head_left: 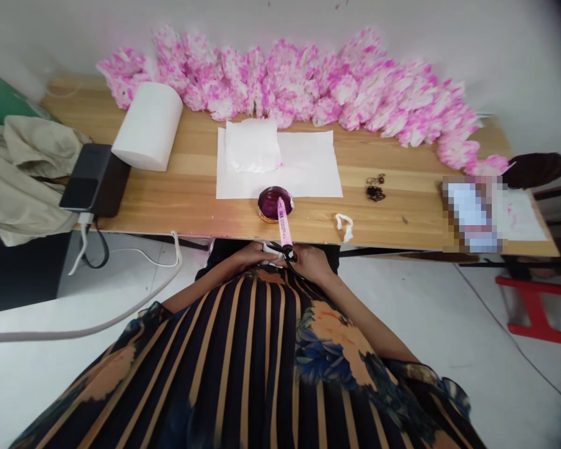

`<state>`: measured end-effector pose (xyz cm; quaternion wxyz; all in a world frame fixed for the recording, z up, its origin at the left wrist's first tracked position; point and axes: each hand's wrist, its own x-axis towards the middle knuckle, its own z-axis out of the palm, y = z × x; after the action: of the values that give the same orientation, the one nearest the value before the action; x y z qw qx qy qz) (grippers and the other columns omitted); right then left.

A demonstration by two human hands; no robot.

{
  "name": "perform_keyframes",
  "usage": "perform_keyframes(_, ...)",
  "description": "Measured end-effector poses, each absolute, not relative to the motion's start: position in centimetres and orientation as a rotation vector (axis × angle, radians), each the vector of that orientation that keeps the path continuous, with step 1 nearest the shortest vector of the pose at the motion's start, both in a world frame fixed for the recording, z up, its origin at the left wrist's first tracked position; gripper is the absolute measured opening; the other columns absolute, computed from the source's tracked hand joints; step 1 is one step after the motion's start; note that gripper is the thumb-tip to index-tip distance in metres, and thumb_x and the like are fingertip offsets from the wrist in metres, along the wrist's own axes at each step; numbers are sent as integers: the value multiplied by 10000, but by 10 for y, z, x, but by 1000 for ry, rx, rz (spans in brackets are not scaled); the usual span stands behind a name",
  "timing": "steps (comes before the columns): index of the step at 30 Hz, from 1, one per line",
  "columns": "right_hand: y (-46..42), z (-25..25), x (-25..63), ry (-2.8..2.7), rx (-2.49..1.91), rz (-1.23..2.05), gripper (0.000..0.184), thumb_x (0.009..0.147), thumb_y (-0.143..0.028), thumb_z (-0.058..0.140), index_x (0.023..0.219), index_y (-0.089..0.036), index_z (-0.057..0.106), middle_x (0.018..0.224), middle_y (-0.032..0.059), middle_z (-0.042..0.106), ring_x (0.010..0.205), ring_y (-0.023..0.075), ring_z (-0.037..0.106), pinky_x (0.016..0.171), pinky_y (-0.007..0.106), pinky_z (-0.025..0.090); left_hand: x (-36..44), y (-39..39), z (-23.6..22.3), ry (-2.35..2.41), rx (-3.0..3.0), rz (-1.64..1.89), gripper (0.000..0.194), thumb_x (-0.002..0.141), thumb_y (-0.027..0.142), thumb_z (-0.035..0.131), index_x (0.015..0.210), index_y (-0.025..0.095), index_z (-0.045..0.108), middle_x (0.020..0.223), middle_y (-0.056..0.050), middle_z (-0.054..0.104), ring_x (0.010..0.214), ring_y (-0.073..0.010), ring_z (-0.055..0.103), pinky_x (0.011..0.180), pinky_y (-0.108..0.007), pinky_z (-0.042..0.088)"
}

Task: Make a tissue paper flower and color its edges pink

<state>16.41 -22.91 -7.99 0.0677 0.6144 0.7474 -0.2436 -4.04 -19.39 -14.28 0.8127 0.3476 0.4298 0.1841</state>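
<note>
My left hand [252, 254] is at the table's front edge, close to my body, its fingers closed on a piece of white tissue [272, 252]. My right hand [312, 263] is beside it, fingers curled in; what they grip is partly hidden. A pink tube with a black cap [284, 226] leans on a round dish of dark purple-pink dye [267, 206], its cap end reaching over the table edge in front of my hands. Behind the dish, folded white tissue [253, 146] with a pink spot lies on a white sheet [308, 174].
Pink-tipped tissue flowers [290, 81] line the wall. At left are a white paper roll [149, 125], a black device with a cable [96, 181] and beige cloth [23, 181]. Rightward lie small dark bands [375, 192], a tissue scrap [345, 227] and a phone [474, 215].
</note>
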Motion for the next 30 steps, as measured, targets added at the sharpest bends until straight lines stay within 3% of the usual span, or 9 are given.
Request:
perform_keyframes(12,-230,-75,173,2142,1921,-769,484,946,-626,592,1283,-292,686,1113,60,786,992,257,737,704,281,460,-40,-193,-139,1026,750,346,362,572,305,931,811,109,744,772,-42,727,718,-154,611,704,-266,447)
perform_keyframes(18,-227,-73,161,2171,1858,-729,485,954,-651,552,1202,-273,727,1057,96,796,993,291,745,717,303,476,-39,-190,-142,990,923,369,332,605,282,894,852,110,753,838,-45,734,784,-160,624,769,-264,461)
perform_keyframes(23,-225,-74,157,2163,1839,-719,456,990,-603,519,1117,-234,754,1054,125,796,1023,295,745,758,302,483,-40,-191,-147,1033,972,331,315,631,309,858,839,100,748,778,-33,702,732,-149,584,705,-250,432)
perform_keyframes(30,-236,-84,176,2144,1853,-1019,398,919,-502,673,1190,-213,705,1142,102,771,1036,256,725,756,277,451,-47,-191,-146,1048,1111,281,378,658,299,792,979,104,745,911,-66,742,830,-201,647,799,-300,488)
